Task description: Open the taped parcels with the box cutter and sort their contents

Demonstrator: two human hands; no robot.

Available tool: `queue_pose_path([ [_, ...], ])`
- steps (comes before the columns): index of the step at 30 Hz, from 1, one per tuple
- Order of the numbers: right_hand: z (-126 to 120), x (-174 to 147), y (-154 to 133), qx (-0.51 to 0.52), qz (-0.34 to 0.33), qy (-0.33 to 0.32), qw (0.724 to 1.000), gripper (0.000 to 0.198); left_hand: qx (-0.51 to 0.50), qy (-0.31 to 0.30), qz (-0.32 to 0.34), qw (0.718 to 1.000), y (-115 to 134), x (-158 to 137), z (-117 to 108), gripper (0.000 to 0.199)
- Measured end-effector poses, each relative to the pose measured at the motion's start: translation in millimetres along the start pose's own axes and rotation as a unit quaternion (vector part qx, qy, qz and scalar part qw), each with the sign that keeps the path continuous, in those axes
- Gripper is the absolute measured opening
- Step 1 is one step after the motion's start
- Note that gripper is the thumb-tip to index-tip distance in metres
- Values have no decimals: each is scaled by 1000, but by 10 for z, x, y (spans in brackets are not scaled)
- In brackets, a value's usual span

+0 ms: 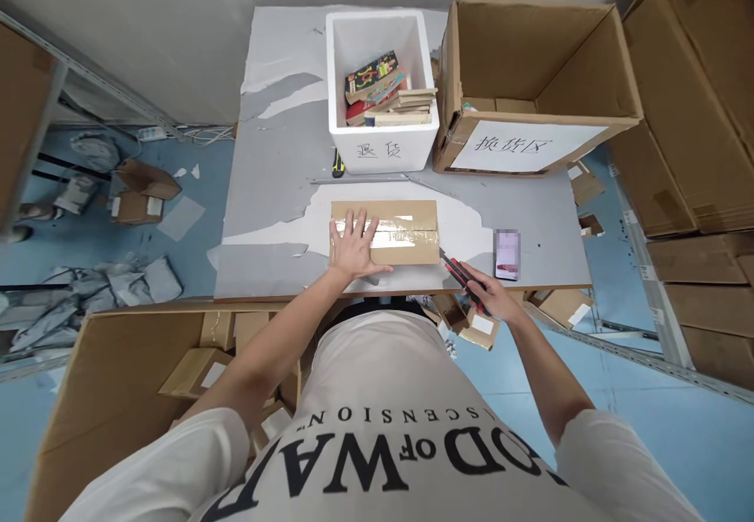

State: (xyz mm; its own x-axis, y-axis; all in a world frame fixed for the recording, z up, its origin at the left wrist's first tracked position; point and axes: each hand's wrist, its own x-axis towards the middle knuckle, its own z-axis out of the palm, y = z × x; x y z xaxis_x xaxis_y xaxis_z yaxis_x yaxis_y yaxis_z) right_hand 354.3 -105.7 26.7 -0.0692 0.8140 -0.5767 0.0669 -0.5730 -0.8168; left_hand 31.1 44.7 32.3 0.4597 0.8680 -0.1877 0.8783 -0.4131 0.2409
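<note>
A taped brown cardboard box lies on the table in front of me, its long side running left to right. My left hand rests flat on the box's left part, fingers spread. In my right hand is a red and black utility knife, with the fingers closed round its handle. The knife's tip points up and left, close to the lower right corner of the box; whether it touches the cardboard I cannot tell.
Behind the box stand a white foam bin holding books and a large open carton with a paper label. A yellow and black cutter lies beside the bin. A phone lies at right. Cartons fill the right-hand shelf.
</note>
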Motion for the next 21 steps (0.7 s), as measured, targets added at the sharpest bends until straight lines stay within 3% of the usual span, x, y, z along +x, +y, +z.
queue_pose_path([
  [3, -41, -73, 26, 40, -36, 83, 995, 69, -38, 18, 7, 999, -24, -26, -7, 114],
  [5, 0, -74, 19, 96, -66, 143, 983, 57, -85, 48, -6, 995, -121, 2, -35, 102],
  [7, 158, -15, 2, 163, -88, 181, 966, 44, -153, 110, -53, 981, -324, 86, -67, 84],
  [9, 406, 87, -15, 222, -92, 188, 952, 38, -247, 169, -120, 947, -610, 210, -83, 68],
  [10, 541, 145, -20, 247, -88, 184, 947, 39, -307, 161, -139, 928, -764, 275, -80, 64],
  [12, 779, 250, -17, 281, -73, 173, 941, 40, -442, 77, -156, 880, -1037, 383, -51, 61],
  [15, 988, 349, 31, 314, -65, 187, 929, 39, -567, -26, -148, 810, -1263, 453, 19, 62],
  [21, 963, 452, 74, 336, -95, 206, 914, 39, -620, -12, -137, 772, -1270, 414, 29, 59],
])
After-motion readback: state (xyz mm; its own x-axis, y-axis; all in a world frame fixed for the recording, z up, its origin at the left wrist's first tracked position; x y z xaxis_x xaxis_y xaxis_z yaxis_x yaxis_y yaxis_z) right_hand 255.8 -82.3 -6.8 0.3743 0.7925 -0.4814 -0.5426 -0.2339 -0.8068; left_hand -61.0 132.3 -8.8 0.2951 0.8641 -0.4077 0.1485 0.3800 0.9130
